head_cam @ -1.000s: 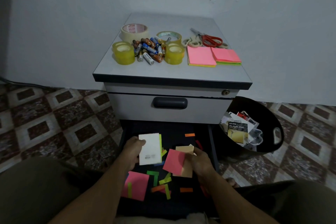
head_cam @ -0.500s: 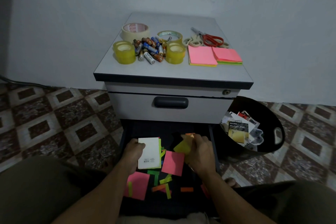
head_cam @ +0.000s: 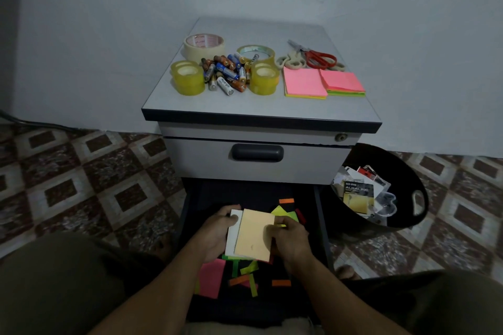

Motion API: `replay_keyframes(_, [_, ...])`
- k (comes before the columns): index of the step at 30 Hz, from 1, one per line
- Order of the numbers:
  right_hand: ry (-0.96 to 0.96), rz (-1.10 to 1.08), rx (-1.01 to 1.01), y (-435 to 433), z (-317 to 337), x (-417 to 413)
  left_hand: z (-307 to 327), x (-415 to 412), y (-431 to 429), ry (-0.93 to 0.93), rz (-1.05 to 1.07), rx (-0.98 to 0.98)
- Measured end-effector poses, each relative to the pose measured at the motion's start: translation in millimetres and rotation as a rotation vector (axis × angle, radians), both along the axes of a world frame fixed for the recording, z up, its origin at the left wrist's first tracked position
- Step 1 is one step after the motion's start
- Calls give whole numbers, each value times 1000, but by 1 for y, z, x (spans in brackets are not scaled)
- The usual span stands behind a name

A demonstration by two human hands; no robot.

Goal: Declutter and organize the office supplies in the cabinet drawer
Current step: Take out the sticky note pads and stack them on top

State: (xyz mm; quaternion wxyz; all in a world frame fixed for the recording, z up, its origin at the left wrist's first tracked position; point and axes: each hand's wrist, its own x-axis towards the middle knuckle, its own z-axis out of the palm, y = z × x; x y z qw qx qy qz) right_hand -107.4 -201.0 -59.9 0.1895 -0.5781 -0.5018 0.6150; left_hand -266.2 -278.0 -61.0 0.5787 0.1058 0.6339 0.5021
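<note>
The bottom drawer point(head_cam: 187, 215) of the grey cabinet is pulled out, dark inside. Over it my left hand point(head_cam: 215, 231) grips a white-backed pad of sticky notes point(head_cam: 233, 239) by its left edge. My right hand point(head_cam: 290, 239) holds a pale orange sticky note point(head_cam: 254, 234) flat on top of that pad. Yellow-green notes point(head_cam: 285, 213) stick out behind my right hand. A pink sticky note point(head_cam: 211, 277) and several loose orange and green strips point(head_cam: 245, 277) lie on the drawer floor below my hands.
On the cabinet top point(head_cam: 245, 106) stand tape rolls point(head_cam: 187, 81), a heap of batteries point(head_cam: 227, 73), scissors point(head_cam: 315, 57) and two stacks of pink sticky notes point(head_cam: 303, 83). A black bin point(head_cam: 402, 171) with packaging stands at the right. My knees frame the drawer.
My right hand brought the pale orange note leftward onto the pad in my left hand. The pink note that lay between my hands is now hidden under the pad.
</note>
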Motion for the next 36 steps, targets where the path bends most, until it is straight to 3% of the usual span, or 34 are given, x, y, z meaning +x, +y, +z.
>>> replay_keyframes(6, [-136, 168, 167, 1, -3, 2, -3, 2, -2, 80, -90, -47])
replay_keyframes(11, [-495, 315, 437, 19, -6, 21, -7, -9, -1, 245, 36, -119])
replay_keyframes(17, [-782, 667, 446, 17, -19, 21, -14, -14, -4, 307, 89, -185])
replay_keyframes(24, [-754, 568, 388, 31, -40, 21, -22, -17, -9, 334, 72, -197])
replay_keyframes(31, [-693, 409, 332, 24, -21, 15, -21, -21, -11, 377, 78, -211])
replay_keyframes(36, [-484, 345, 301, 30, -21, 16, -25, -24, -12, 386, 118, -223])
